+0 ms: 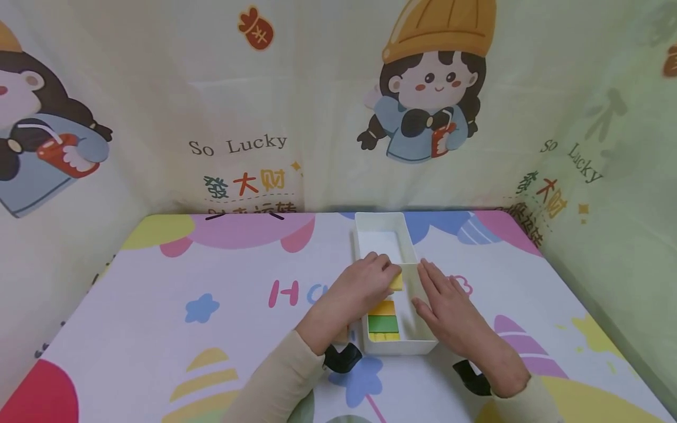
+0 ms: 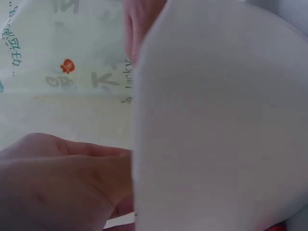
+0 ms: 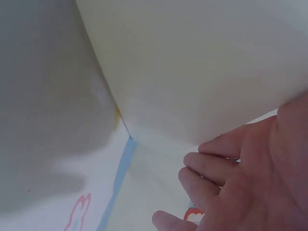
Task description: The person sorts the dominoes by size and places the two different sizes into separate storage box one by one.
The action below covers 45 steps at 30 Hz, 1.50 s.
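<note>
A white box (image 1: 399, 348) stands at the middle of the table with its near part open to view. Inside, along its left wall, lie an orange block (image 1: 382, 308), a green block (image 1: 383, 324) and a ridged yellow piece (image 1: 384, 336). My left hand (image 1: 365, 283) reaches over that wall and pinches a yellow block (image 1: 396, 282), whose left part its fingers hide. With fingers straight, my right hand (image 1: 448, 306) rests against the box's right side. In the right wrist view the fingers (image 3: 207, 166) lie beside the pale box wall (image 3: 192, 72).
A second white tray section (image 1: 383, 223) adjoins the box at its far end. Black wrist straps (image 1: 342, 358) sit below both hands. A printed cloth (image 1: 328, 106) hangs behind the table and at its sides. The tabletop (image 1: 238, 329) carries colourful printed shapes.
</note>
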{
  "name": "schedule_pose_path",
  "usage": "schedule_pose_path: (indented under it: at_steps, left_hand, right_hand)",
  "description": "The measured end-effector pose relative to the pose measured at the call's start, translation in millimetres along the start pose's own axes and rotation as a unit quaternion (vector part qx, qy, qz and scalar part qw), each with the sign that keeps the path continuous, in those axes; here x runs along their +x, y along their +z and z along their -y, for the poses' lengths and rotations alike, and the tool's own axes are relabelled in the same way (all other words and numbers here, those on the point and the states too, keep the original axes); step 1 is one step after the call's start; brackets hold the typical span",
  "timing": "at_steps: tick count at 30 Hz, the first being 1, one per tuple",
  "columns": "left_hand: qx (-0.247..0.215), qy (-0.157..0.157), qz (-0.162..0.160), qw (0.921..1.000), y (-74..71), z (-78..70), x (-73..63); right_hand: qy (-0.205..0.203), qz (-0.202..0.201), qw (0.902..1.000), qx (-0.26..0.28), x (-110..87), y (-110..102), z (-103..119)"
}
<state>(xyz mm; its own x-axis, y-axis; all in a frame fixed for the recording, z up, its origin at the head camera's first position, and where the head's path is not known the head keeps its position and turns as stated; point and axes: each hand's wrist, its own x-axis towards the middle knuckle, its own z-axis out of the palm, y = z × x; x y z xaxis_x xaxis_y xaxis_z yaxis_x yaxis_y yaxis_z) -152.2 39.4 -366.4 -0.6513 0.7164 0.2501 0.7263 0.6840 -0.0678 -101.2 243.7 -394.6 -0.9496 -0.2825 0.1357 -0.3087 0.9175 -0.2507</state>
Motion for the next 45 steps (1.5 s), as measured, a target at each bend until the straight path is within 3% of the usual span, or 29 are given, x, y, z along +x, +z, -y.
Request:
schedule_pose_path:
  at_steps: [7,15,22,33,41,45]
  left_hand:
    - [0.025,-0.021,0.001,0.9995,9.2,-2.1,2.6]
    - [0.020,-0.033,0.045,0.9982,10.1,-6.4,8.0]
    - [0.024,-0.046,0.060,0.9969,11.9,-10.5,11.1]
    - [0.055,-0.054,0.117,0.9901,6.9,-13.0,12.4]
    - [0.020,-0.067,0.106,0.9919,7.3,-12.5,12.4]
    - [0.025,-0.060,0.112,0.9916,7.2,-12.8,11.8]
  right_hand:
    - [-0.004,0.000,1.0000,-0.005,1.2,-0.1,-1.1]
    - [0.009,0.013,0.9999,-0.003,0.1,0.1,-1.0]
    - [0.020,0.016,0.9997,0.004,-1.0,0.0,-2.0]
    - [0.003,0.005,1.0000,0.001,-0.9,-1.1,0.7]
    - [0.006,0.008,0.9999,0.000,-0.3,-1.1,1.5]
    - [0.008,0.008,0.9999,-0.001,-0.7,-0.5,1.6]
